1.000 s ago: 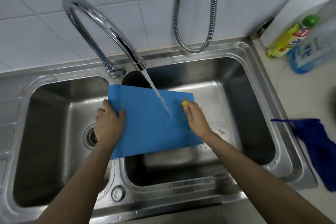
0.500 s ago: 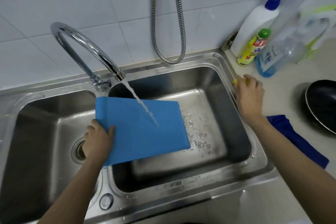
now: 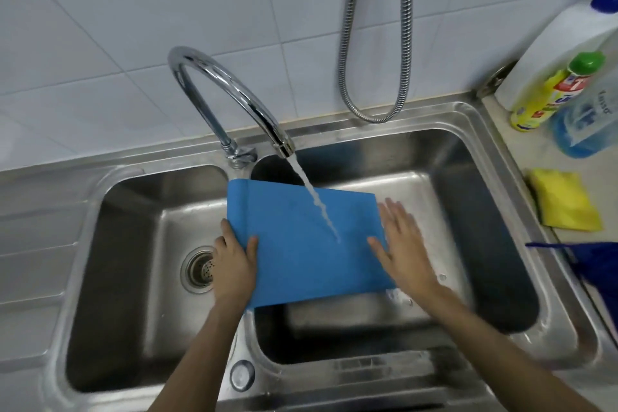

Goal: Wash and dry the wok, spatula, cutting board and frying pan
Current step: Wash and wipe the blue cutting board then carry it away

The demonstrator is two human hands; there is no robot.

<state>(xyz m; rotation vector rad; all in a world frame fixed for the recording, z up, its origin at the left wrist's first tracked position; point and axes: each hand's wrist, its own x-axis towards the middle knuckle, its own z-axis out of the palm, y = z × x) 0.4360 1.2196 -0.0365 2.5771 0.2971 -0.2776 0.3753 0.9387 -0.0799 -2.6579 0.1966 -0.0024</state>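
**Rinsing the cutting board under the tap**

You are on the board's rinse. The blue cutting board (image 3: 301, 244) sits tilted over the divider of the sink (image 3: 468, 130), with water from the faucet (image 3: 234, 94) striking its face. Your left hand (image 3: 234, 264) clamps the board's left edge, thumb on top; your right hand (image 3: 404, 244) lies flat, fingers spread, on the right side. The yellow sponge (image 3: 565, 201) rests on the counter. Next — sweep your palm across the face, then turn the board over; wet plastic likely slips, so grip firmly.
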